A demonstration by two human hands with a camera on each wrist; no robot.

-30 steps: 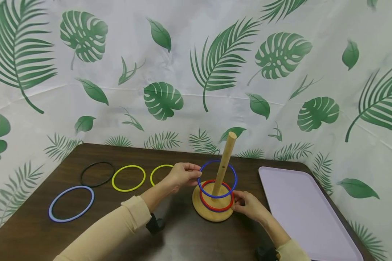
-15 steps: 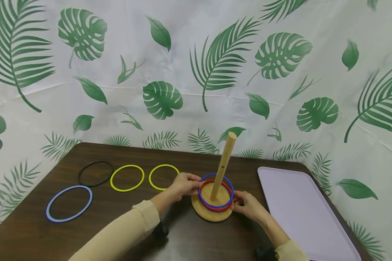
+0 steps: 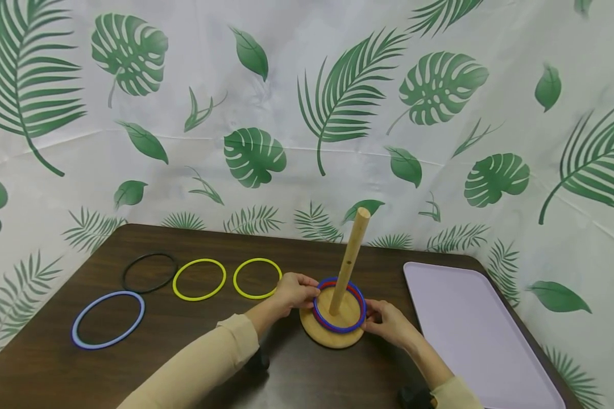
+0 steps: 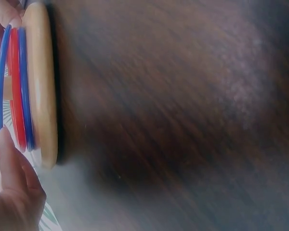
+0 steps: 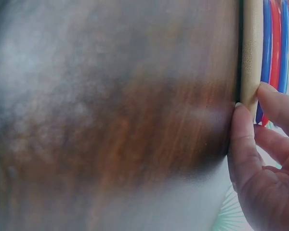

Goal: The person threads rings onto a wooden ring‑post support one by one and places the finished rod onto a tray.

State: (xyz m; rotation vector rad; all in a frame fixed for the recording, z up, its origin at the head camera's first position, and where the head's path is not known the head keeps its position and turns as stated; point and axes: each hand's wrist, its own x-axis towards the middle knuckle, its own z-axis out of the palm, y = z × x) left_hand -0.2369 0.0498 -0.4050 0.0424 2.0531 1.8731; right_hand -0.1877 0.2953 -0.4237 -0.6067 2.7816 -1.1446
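A wooden peg (image 3: 355, 238) rises from a round wooden base (image 3: 332, 341). Around the peg, my left hand (image 3: 294, 292) pinches the left side of a blue ring (image 4: 0, 86). Beneath that ring are a red ring (image 4: 18, 91) and another blue ring (image 4: 24, 91), stacked close to the base. The upper ring tilts slightly, with a narrow gap over the red one in the left wrist view. On the right side, my right hand (image 3: 389, 322) grips the edge of the base (image 5: 250, 62) between thumb and fingers, its fingertips beside the rings.
On the dark table's left lie a black ring (image 3: 124, 278), a light blue ring (image 3: 74, 329) and two yellow rings (image 3: 174, 284). A pale purple tray (image 3: 471, 318) lies to the right. A leaf-patterned cloth (image 3: 286, 216) hangs behind the table.
My left hand has brought the upper blue ring down around the peg, from above the red ring to nearly onto it. The right hand has stayed at the base.
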